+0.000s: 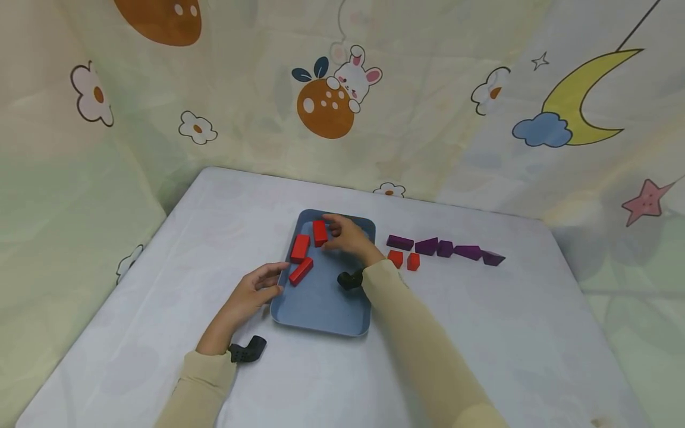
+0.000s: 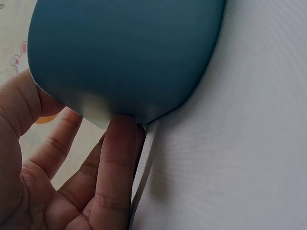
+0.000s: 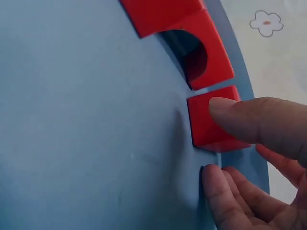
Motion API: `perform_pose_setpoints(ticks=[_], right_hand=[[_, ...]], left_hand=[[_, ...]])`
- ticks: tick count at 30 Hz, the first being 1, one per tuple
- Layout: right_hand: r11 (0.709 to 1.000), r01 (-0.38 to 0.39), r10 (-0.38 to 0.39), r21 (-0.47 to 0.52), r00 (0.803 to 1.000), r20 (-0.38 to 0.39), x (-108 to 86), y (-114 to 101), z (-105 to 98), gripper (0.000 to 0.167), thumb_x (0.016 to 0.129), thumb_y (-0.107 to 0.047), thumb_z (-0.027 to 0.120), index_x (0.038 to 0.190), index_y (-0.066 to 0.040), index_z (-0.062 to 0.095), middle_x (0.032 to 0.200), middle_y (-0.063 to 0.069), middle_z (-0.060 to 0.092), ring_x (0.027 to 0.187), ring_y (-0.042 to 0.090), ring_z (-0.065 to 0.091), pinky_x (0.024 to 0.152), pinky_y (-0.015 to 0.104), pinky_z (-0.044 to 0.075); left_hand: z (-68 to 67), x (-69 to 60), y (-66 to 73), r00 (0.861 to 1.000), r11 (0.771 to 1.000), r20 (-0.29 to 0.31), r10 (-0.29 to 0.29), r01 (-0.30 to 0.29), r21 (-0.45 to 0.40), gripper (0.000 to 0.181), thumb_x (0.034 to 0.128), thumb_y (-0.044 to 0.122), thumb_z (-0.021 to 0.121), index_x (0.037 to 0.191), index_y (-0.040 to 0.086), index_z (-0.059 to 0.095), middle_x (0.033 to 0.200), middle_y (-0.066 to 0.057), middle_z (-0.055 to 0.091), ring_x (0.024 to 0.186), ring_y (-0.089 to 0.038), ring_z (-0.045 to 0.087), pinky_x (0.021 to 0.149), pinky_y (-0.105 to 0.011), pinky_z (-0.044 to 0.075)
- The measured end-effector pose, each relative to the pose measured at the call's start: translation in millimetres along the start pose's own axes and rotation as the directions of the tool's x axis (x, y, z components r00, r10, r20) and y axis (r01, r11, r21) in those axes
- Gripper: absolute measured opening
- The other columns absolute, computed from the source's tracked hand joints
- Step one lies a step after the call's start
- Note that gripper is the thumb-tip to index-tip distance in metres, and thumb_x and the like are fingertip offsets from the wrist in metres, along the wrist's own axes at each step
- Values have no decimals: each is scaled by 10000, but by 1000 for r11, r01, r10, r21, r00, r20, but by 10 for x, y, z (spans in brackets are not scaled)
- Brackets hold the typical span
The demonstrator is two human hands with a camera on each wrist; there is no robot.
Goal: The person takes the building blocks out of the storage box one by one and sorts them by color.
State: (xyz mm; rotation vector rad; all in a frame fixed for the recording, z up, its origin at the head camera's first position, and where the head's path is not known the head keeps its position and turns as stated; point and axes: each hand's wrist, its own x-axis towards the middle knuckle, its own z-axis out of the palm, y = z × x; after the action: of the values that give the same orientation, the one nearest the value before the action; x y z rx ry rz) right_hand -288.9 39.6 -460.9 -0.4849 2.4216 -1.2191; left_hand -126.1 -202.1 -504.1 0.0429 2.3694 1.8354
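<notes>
Alignment appears to be the step in hand. Red block point(image 1: 320, 233) sits near the tray's point(image 1: 332, 306) far left corner; thumb and fingers of the right hand point(image 1: 348, 235) stand parted around it, contact uncertain. Left hand point(image 1: 248, 295), fingers spread, touches the tray's left edge. Next move probably calls for withdrawing the right hand without disturbing the two other blocks point(image 1: 299, 248) near that edge

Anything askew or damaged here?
Only mildly: in the tray, the nearest red block lies slanted, while the middle red block runs roughly along the left edge. No spill or damage visible.
</notes>
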Motion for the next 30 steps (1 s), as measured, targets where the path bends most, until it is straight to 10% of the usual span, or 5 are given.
perform_pose_setpoints(ticks=[14, 30], right_hand=[[996, -83, 85, 27, 992, -93, -59, -65, 6, 653, 907, -32, 849, 1494, -64, 566, 1525, 175, 591, 1386, 340, 589, 1123, 479, 497], [942, 212, -169, 259, 969, -179, -736, -7, -454, 711, 905, 12, 849, 1548, -27, 548, 1521, 214, 569, 1371, 408, 576, 1106, 501, 510]], left_hand=[[34, 29, 18, 1000, 1000, 16, -11, 11, -18, 532, 1019, 41, 659, 1544, 41, 573, 1631, -241, 483, 1395, -443, 563, 969, -399, 556], [7, -17, 35, 1000, 1000, 5, -25, 25, -5, 539, 1019, 41, 661, 1550, 51, 569, 1646, -237, 466, 1408, -440, 555, 1004, -439, 559]])
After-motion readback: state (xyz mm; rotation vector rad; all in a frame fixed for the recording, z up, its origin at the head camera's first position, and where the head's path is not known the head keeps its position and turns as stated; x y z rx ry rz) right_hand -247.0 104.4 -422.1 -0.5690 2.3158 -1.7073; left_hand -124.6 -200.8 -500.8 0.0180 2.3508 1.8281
